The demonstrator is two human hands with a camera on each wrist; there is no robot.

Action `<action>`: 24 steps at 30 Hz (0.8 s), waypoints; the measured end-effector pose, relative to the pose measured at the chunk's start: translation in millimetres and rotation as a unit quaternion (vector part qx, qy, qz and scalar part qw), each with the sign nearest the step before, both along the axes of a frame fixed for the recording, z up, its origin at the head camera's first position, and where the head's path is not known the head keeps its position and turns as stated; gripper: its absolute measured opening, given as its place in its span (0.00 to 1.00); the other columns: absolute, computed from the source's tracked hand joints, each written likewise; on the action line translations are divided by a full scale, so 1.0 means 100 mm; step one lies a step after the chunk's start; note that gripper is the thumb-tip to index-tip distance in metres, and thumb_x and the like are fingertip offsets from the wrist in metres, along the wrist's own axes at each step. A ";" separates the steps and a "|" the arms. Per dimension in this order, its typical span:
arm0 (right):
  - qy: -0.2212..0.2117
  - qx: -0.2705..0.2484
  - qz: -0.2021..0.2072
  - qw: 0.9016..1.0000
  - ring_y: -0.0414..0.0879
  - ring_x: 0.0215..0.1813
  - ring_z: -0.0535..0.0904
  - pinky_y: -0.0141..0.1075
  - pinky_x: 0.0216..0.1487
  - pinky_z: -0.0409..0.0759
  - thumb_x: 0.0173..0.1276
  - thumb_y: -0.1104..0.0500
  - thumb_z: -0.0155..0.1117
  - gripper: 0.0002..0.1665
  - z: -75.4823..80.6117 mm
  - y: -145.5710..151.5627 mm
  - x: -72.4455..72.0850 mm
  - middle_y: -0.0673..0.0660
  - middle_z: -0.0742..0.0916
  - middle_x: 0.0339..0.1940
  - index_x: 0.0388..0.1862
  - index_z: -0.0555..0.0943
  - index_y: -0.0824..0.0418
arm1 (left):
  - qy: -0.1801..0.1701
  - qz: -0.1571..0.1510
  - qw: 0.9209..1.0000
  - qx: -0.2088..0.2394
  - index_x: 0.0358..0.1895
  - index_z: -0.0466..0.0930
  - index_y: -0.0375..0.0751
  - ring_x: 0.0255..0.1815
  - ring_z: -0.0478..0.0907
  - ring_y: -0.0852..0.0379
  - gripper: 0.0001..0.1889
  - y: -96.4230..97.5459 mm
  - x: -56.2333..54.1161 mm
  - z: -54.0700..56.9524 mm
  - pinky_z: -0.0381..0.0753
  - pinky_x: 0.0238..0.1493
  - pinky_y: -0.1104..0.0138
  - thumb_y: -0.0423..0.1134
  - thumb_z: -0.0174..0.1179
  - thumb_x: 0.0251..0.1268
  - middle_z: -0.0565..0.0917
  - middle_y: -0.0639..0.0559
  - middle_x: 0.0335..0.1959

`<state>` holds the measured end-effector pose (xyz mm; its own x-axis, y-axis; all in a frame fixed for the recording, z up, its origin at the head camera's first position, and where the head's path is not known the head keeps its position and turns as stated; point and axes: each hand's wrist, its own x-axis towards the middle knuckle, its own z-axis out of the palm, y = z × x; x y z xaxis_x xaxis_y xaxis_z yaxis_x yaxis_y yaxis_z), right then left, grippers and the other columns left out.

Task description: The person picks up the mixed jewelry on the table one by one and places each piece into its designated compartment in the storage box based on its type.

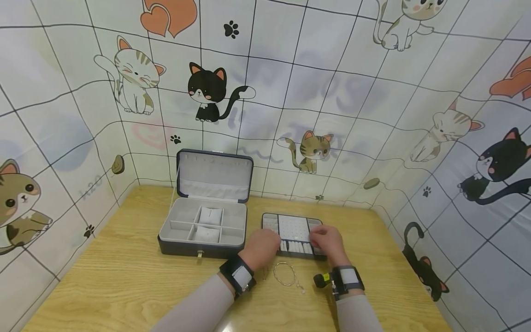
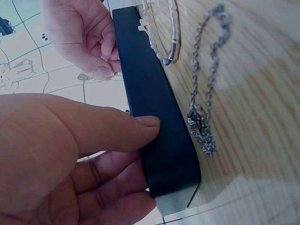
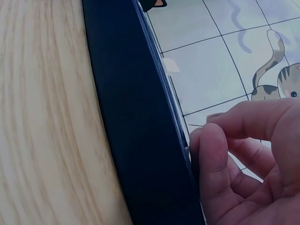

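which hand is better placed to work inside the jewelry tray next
Right, probably: the right hand is over the right side of the jewelry tray, seemingly pinching a thin pin; the left hand grips near its left front corner, better suited to steadying.

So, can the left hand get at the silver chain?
Probably yes: the silver chain lies uncovered on the tabletop beside the tray, near the left hand, though that hand grips the tray and may need to release it.

The right hand [image 3: 251, 164] held a thin pin-like piece [image 3: 196, 125] at its fingertips, just beside a dark tray's side [image 3: 140, 117]; wooden table [image 3: 44, 117] lay across from the hand.
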<state>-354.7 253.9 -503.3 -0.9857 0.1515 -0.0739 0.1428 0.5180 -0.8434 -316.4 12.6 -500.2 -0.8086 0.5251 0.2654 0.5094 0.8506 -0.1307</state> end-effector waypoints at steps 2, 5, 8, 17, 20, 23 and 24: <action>0.003 0.009 0.004 1.000 0.46 0.40 0.86 0.34 0.42 0.86 0.68 0.62 0.71 0.09 -0.01 -0.01 -0.01 0.63 0.90 0.49 0.45 0.89 0.64 | -0.002 -0.001 1.000 0.002 0.32 0.88 0.51 0.26 0.78 0.60 0.06 0.00 0.00 0.00 0.78 0.24 0.65 0.39 0.67 0.70 0.85 0.57 0.25; 0.006 0.022 0.003 1.000 0.45 0.39 0.86 0.34 0.41 0.85 0.68 0.63 0.71 0.09 -0.02 -0.04 -0.01 0.62 0.90 0.47 0.45 0.89 0.64 | -0.010 -0.001 1.000 0.004 0.32 0.88 0.52 0.26 0.77 0.60 0.06 0.00 -0.01 0.00 0.77 0.24 0.65 0.39 0.67 0.70 0.85 0.57 0.25; 0.009 0.036 0.005 0.999 0.44 0.38 0.85 0.33 0.40 0.83 0.68 0.62 0.72 0.08 -0.01 -0.05 -0.01 0.61 0.91 0.45 0.44 0.90 0.63 | -0.010 -0.001 1.000 0.004 0.32 0.88 0.52 0.26 0.78 0.60 0.06 0.00 -0.02 0.00 0.78 0.24 0.65 0.38 0.67 0.70 0.85 0.57 0.25; 0.016 0.071 0.011 0.997 0.47 0.36 0.82 0.35 0.37 0.77 0.67 0.60 0.73 0.07 -0.01 -0.08 0.00 0.56 0.90 0.35 0.42 0.91 0.60 | -0.008 -0.003 1.000 0.005 0.32 0.89 0.51 0.27 0.79 0.60 0.06 0.00 -0.01 0.01 0.79 0.24 0.65 0.38 0.66 0.70 0.85 0.57 0.25; 0.016 0.071 0.015 0.997 0.47 0.36 0.82 0.35 0.37 0.78 0.68 0.60 0.73 0.07 0.00 -0.10 0.00 0.56 0.90 0.36 0.42 0.91 0.61 | -0.004 -0.004 1.000 0.004 0.32 0.88 0.52 0.26 0.78 0.60 0.06 0.00 -0.01 0.01 0.78 0.23 0.65 0.38 0.67 0.69 0.85 0.57 0.24; 0.017 0.071 0.019 0.997 0.47 0.36 0.82 0.36 0.37 0.78 0.69 0.60 0.73 0.08 0.01 -0.12 0.00 0.58 0.90 0.39 0.43 0.91 0.61 | -0.004 -0.005 1.000 0.004 0.31 0.88 0.52 0.26 0.78 0.60 0.06 0.00 -0.02 0.01 0.78 0.23 0.65 0.38 0.67 0.68 0.85 0.57 0.24; 0.018 0.071 0.021 0.997 0.47 0.36 0.82 0.36 0.37 0.78 0.69 0.60 0.73 0.08 0.01 -0.12 0.00 0.58 0.90 0.39 0.43 0.91 0.61 | -0.004 -0.004 1.000 0.004 0.32 0.88 0.52 0.26 0.78 0.60 0.06 0.00 -0.02 0.01 0.77 0.23 0.65 0.38 0.67 0.69 0.85 0.57 0.24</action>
<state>-354.4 242.0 -502.5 -0.9930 0.1171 -0.0180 0.0891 0.6379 -0.7649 -318.1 12.3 -499.7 -0.8064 0.5298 0.2629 0.5178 0.8472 -0.1191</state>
